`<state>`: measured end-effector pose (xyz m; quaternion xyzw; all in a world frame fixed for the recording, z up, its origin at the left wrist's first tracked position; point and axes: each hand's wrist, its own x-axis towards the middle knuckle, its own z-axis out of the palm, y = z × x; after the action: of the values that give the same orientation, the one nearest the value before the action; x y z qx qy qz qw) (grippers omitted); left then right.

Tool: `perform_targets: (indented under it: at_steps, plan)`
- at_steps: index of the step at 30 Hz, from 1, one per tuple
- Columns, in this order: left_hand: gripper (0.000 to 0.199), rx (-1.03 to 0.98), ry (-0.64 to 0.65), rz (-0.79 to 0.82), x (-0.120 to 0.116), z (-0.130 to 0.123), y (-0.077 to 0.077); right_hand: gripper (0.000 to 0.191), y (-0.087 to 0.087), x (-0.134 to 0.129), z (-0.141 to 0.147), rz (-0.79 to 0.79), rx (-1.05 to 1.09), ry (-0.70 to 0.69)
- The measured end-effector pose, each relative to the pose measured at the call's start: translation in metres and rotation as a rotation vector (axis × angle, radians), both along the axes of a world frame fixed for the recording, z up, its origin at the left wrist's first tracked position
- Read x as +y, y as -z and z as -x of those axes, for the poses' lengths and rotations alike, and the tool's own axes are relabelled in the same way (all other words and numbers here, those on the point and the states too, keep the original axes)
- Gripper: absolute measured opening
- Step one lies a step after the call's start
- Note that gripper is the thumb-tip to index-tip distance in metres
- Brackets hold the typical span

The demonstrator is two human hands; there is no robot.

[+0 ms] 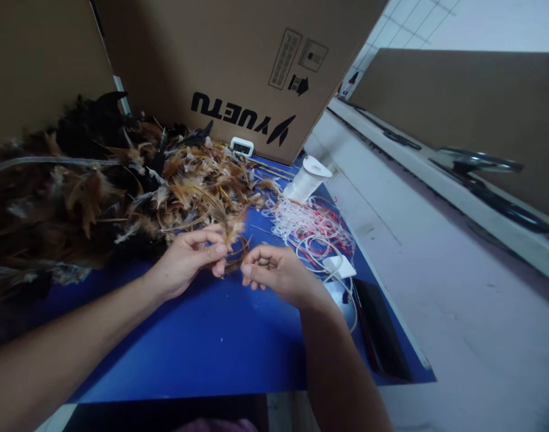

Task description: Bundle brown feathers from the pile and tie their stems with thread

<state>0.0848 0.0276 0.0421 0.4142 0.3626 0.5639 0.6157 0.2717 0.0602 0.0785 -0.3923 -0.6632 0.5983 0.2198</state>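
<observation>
My left hand (195, 258) pinches a small brown feather tuft (233, 230) between thumb and fingers, with more thin brown feathers hanging below it. My right hand (272, 273) is just to the right, its fingers closed at the edge of these feathers; what lies between its fingertips is too small to tell. Both hands are above the blue tabletop (202, 336). Behind and left of them spreads a large heap of brown and black feathers (193, 174).
A white spool (306, 180) stands behind tangled clear and red strands (310, 222). Right of my right hand lie a white square piece (339, 266), a cable and a dark flat object (382, 330). A small digital display (242, 146) sits before a cardboard box (238, 60).
</observation>
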Motion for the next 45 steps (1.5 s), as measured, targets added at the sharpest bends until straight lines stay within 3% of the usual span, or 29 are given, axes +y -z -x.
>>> perform_targets:
  at_steps: [5,10,17,23,27,39,45]
  plan:
    - [0.016,0.069,0.076,0.009,0.000,-0.001,0.008,0.011,0.002,0.000,-0.002,-0.037,0.023,-0.021]
    - [0.015,0.034,-0.008,0.069,0.001,-0.002,0.008,0.012,0.003,0.001,-0.007,0.063,0.244,0.079]
    - [0.015,0.039,-0.050,0.091,-0.001,-0.005,0.004,0.012,-0.002,-0.001,-0.006,0.141,0.352,0.091]
    - [0.010,0.132,-0.224,-0.058,-0.001,-0.006,0.001,0.014,-0.002,0.000,-0.004,0.134,0.418,0.195]
    - [0.009,0.238,-0.238,-0.176,-0.008,-0.011,-0.003,0.017,0.003,0.000,0.003,0.141,0.392,0.233]
    - [0.008,0.551,-0.447,-0.285,-0.016,-0.016,-0.006,0.020,0.010,-0.006,0.020,0.145,0.439,0.382]
    - [0.009,0.602,-0.475,-0.322,-0.017,-0.017,-0.007,0.024,0.009,-0.009,0.022,0.160,0.438,0.399]
